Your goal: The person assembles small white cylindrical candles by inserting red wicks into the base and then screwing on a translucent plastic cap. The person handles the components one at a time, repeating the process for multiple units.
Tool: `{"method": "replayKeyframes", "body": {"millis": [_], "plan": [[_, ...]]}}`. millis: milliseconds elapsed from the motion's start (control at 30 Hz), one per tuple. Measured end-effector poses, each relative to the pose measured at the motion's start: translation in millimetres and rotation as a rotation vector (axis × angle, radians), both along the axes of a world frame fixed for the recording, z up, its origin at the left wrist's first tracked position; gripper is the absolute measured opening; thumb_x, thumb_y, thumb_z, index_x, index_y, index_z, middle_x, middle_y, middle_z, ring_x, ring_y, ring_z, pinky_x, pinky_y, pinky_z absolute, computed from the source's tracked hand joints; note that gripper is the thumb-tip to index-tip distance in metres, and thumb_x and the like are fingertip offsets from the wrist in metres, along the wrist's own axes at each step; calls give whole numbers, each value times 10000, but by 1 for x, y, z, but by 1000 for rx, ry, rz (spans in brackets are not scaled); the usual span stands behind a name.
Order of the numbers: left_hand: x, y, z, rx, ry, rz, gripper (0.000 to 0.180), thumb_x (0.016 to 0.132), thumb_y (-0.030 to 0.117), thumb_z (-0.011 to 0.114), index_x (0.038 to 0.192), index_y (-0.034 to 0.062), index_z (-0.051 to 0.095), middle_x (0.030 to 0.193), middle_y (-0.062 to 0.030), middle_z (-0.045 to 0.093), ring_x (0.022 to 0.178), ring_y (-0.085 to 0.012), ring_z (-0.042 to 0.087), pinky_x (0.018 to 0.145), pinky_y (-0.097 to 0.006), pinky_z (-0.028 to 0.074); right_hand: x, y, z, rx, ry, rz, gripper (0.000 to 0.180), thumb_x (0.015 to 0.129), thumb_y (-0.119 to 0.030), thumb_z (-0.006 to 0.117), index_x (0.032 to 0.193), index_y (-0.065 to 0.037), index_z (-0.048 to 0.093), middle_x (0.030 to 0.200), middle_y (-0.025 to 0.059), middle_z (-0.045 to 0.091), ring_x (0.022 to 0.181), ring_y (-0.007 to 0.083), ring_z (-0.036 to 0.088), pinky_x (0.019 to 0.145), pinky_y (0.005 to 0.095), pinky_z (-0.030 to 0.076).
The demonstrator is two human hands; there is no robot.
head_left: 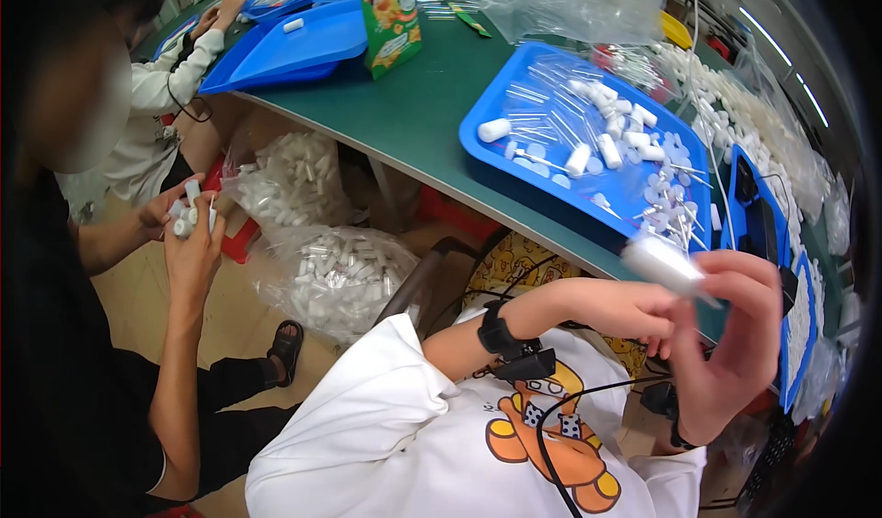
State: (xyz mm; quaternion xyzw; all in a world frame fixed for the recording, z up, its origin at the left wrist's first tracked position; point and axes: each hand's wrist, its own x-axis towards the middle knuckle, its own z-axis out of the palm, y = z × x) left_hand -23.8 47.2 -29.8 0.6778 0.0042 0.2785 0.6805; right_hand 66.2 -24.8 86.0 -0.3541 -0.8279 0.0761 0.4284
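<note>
Just past the table's near edge, my right hand [730, 339] pinches a small white plastic cylinder [661, 265], which is smeared by motion. A thin pale end shows beneath it near the fingers. My left hand [617, 311] reaches in from the left with curled fingers, its tips meeting the right hand. Whatever those left fingers hold, if anything, is hidden. Beyond both hands lies a blue tray [487, 86] with loose white cylinders [609, 150], clear thin tubes [537, 95] and white round-headed sticks [678, 207].
On the green table [432, 104] stand more blue trays [308, 40] and a green snack bag [390, 22]. White parts are heaped at the right [726, 113]. To the left, a co-worker's hands [188, 224] hold several white cylinders. Clear bags of white parts [340, 274] sit below the table.
</note>
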Motion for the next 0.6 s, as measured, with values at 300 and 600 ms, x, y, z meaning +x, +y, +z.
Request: {"method": "replayKeyframes", "body": {"millis": [300, 600], "plan": [[-36, -1, -9, 270, -21, -189, 200, 860, 209, 456, 888, 31, 542, 833, -59, 574, 755, -168, 558, 704, -292, 442, -120, 43, -33, -444, -312, 654, 142, 745, -43, 600, 839, 24, 518, 777, 146, 554, 720, 274, 598, 620, 325, 487], [-31, 9, 8, 525, 490, -291, 240, 875, 245, 445, 892, 28, 545, 825, -65, 591, 747, -181, 559, 701, -292, 437, -164, 67, -38, -463, -384, 654, 185, 758, -113, 524, 791, 49, 607, 781, 222, 607, 752, 361, 601, 683, 406, 483]]}}
